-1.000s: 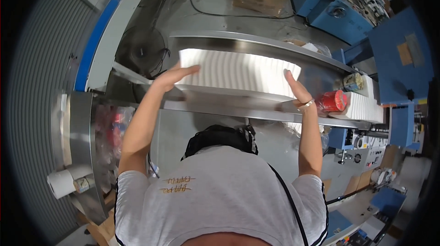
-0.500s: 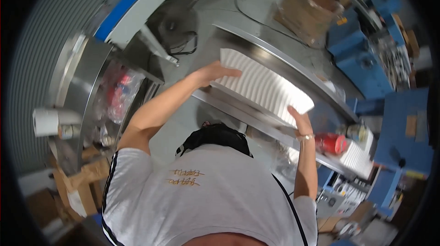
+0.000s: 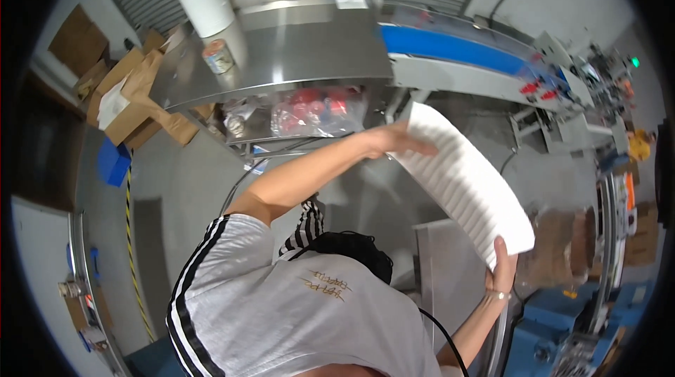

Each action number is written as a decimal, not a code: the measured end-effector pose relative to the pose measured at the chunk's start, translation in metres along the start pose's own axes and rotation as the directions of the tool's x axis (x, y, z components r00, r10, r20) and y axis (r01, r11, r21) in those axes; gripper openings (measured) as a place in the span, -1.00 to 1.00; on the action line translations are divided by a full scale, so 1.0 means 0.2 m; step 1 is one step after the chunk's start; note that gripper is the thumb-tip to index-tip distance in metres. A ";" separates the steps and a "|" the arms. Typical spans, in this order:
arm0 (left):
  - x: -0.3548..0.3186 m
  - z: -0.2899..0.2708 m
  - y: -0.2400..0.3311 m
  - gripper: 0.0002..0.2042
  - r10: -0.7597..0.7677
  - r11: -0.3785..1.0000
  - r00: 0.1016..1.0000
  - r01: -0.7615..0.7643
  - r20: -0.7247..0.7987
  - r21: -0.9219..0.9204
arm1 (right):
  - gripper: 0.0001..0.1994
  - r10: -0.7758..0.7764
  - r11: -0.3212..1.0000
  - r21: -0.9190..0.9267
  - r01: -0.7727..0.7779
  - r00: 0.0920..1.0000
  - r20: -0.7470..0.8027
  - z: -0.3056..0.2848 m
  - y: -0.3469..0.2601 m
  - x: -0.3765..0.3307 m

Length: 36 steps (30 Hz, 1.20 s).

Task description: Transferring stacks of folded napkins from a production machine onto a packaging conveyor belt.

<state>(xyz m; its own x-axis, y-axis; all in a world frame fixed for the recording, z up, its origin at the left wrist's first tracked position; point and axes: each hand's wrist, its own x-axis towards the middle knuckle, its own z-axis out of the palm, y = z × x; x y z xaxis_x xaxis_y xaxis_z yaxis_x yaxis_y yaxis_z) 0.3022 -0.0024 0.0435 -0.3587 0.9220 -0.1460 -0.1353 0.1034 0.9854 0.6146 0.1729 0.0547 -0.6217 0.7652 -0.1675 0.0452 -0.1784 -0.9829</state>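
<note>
- The steel tabletop fills the upper middle of the frame, and a conveyor with a blue belt runs off it toward the upper right.
- The white ribbed stack, a long block of flat white pieces pressed together, hangs in the air right of centre, slanting from upper left down to lower right, clear of the tabletop.
- To carry it well, I judge that steady inward pressure from both ends matters most, with the block kept straight so the middle pieces cannot bow out and spill.
- The left hand lies flat against the upper end, fingers stretched out, pressing rather than closing.
- The right hand cups the lower end from beneath, fingers curled up round the corner.
</note>
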 end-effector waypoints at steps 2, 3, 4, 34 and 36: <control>-0.04 -0.32 -0.05 -0.31 0.033 0.998 0.993 -0.039 -0.115 -0.050 | -0.30 0.039 0.999 -0.027 -0.036 0.992 0.121 0.30 -0.02 0.26; -0.07 -0.48 -0.06 -0.29 0.025 0.999 0.981 -0.033 -0.193 -0.036 | -0.27 0.048 0.996 -0.084 -0.034 0.985 0.167 0.43 0.00 0.40; -0.12 -0.63 -0.06 -0.26 0.016 0.999 0.963 -0.023 -0.268 -0.024 | -0.31 0.055 0.995 -0.100 -0.031 0.969 0.239 0.58 0.03 0.54; -0.68 -2.15 -0.40 -0.53 -0.102 0.995 0.009 -0.004 -0.995 -0.102 | -0.29 0.245 0.945 -0.136 -0.298 0.365 0.898 2.21 0.20 1.71; -0.60 -2.07 -0.35 -0.51 -0.156 0.987 0.024 0.028 -0.987 -0.155 | -0.29 0.231 0.960 -0.145 -0.240 0.383 0.894 2.16 0.21 1.75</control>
<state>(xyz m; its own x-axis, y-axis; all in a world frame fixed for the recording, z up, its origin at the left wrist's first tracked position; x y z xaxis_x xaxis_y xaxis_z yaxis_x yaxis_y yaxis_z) -0.0281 -0.2756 -0.0436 -0.8996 -0.3622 -0.2439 -0.2873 0.0703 0.9553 0.0611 0.1649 -0.0128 -0.9271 -0.3011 -0.2234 0.3064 -0.2651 -0.9142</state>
